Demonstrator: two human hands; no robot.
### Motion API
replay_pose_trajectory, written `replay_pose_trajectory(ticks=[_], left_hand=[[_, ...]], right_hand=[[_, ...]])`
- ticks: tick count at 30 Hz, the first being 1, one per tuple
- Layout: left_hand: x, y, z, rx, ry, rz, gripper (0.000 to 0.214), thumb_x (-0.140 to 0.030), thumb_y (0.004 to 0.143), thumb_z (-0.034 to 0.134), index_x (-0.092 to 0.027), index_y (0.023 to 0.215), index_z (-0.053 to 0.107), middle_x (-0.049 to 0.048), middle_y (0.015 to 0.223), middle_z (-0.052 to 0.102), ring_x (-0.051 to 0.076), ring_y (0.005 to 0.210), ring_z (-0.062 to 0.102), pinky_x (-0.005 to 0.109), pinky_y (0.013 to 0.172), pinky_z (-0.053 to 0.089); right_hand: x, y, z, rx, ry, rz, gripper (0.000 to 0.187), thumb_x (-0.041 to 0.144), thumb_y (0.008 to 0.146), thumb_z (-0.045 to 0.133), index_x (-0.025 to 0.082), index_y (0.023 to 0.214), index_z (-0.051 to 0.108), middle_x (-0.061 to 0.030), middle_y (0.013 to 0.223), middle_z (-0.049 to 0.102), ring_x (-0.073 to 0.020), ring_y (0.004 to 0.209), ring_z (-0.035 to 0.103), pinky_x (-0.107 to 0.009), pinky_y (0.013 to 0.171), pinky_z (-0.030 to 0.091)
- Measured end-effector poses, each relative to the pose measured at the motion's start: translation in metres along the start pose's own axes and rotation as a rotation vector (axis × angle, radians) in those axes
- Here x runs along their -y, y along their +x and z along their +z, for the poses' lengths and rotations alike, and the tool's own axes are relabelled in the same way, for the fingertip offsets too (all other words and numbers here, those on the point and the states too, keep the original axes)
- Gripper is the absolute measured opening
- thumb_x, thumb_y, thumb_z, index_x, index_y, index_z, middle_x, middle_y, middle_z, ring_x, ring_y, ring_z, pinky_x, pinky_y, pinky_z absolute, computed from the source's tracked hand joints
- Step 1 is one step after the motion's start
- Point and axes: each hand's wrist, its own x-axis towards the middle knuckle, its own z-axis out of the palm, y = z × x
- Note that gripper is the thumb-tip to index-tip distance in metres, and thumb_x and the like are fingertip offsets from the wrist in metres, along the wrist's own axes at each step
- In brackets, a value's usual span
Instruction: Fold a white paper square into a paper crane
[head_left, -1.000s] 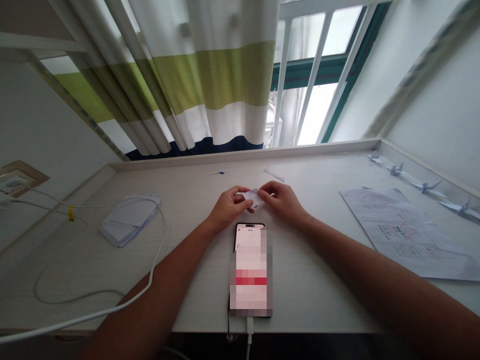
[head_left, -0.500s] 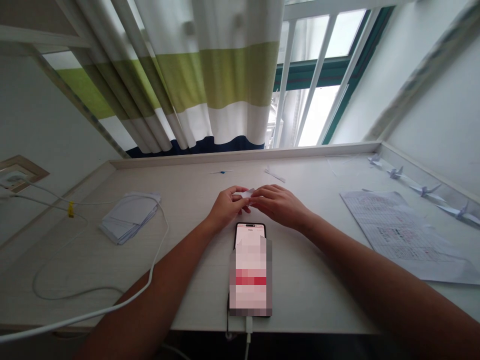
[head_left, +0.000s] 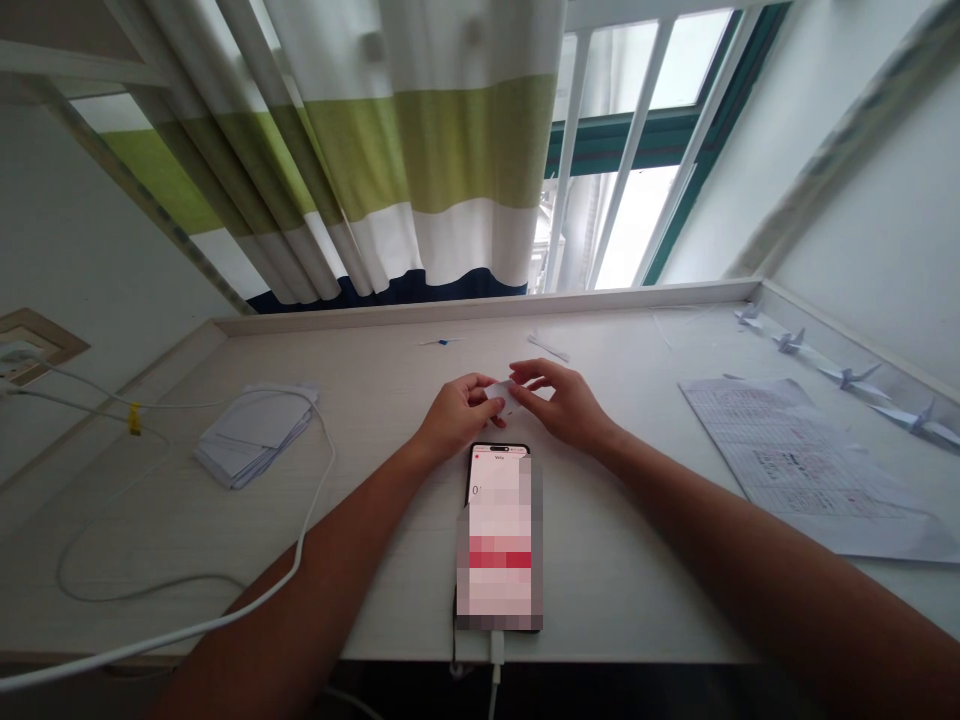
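Observation:
Above the phone, a small piece of white paper (head_left: 501, 393), apparently folded, is between my two hands. My left hand (head_left: 454, 412) is closed on its left side, with the thumb across the front and other fingers behind. My right hand (head_left: 561, 402) pinches its right edge near the thumb tip, the upper fingers arched over it. The fold details are too small to make out. Just below my hands lies a phone (head_left: 499, 520), screen up and partly blurred, with a white charging plug (head_left: 497, 648) in its lower end.
A paper stack (head_left: 255, 430) lies left, crossed by a white cable (head_left: 319, 470). Written sheets (head_left: 795, 460) lie right, near several folded paper cranes (head_left: 847, 378) along the edge. Behind my hands are a paper strip (head_left: 549, 347) and a small blue-and-white item (head_left: 442, 342).
My right hand has opened out and shifted slightly right and up, so more of the paper shows. My left hand keeps its hold. The view has shifted slightly.

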Motion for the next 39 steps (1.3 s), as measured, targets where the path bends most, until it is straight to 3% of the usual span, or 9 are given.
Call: replay_pose_trajectory(ticks=[5, 14, 25, 32, 35, 39], left_hand=[[0.001, 0.001, 0.000, -0.018, 0.066, 0.029, 0.027, -0.040, 0.086, 0.073, -0.014, 0.087, 0.069, 0.0034, 0.069, 0.071, 0.018, 0.062, 0.073, 0.024, 0.055, 0.047], [-0.003, -0.001, 0.000, -0.030, 0.071, 0.102, 0.020, -0.031, 0.091, 0.064, -0.013, 0.090, 0.072, 0.0054, 0.073, 0.073, 0.018, 0.065, 0.074, 0.024, 0.057, 0.050], [-0.004, -0.002, -0.001, -0.058, 0.033, 0.146, 0.021, -0.034, 0.087, 0.069, -0.014, 0.085, 0.074, 0.0055, 0.075, 0.073, 0.015, 0.065, 0.067, 0.027, 0.062, 0.056], [-0.006, -0.002, 0.000, -0.043, -0.005, 0.135, 0.034, -0.048, 0.086, 0.072, -0.014, 0.082, 0.073, 0.0044, 0.074, 0.070, 0.014, 0.066, 0.064, 0.027, 0.062, 0.058], [-0.004, -0.001, -0.001, -0.045, -0.010, 0.129, 0.036, -0.051, 0.086, 0.073, -0.015, 0.084, 0.072, 0.0032, 0.073, 0.069, 0.014, 0.066, 0.063, 0.027, 0.061, 0.057], [-0.004, -0.002, 0.000, -0.078, 0.103, 0.190, 0.031, -0.046, 0.091, 0.068, -0.016, 0.084, 0.071, 0.0025, 0.073, 0.068, 0.014, 0.065, 0.062, 0.026, 0.063, 0.053]], right_hand=[[0.002, -0.001, 0.003, 0.057, 0.038, -0.090, 0.017, 0.029, 0.098, 0.064, 0.021, 0.103, 0.078, -0.0092, 0.102, 0.075, -0.0217, 0.089, 0.072, -0.037, 0.078, 0.061], [0.007, -0.003, 0.002, 0.031, 0.056, -0.169, 0.017, 0.023, 0.099, 0.062, 0.022, 0.105, 0.078, -0.0086, 0.101, 0.075, -0.0207, 0.087, 0.071, -0.035, 0.072, 0.061], [0.004, -0.002, 0.002, 0.057, -0.094, -0.247, 0.021, 0.022, 0.100, 0.061, 0.021, 0.109, 0.080, -0.0100, 0.105, 0.076, -0.0226, 0.091, 0.072, -0.037, 0.076, 0.061], [0.006, -0.004, -0.001, 0.070, -0.117, -0.271, 0.019, 0.025, 0.098, 0.065, 0.020, 0.108, 0.080, -0.0111, 0.106, 0.076, -0.0244, 0.095, 0.071, -0.039, 0.080, 0.058], [0.011, -0.004, -0.001, 0.062, 0.021, -0.201, 0.019, 0.028, 0.096, 0.066, 0.019, 0.108, 0.078, -0.0100, 0.104, 0.076, -0.0228, 0.094, 0.071, -0.038, 0.083, 0.058], [0.014, -0.002, 0.000, 0.019, 0.171, 0.052, 0.023, 0.037, 0.096, 0.065, 0.017, 0.098, 0.076, -0.0070, 0.089, 0.076, -0.0197, 0.081, 0.069, -0.034, 0.074, 0.054]])
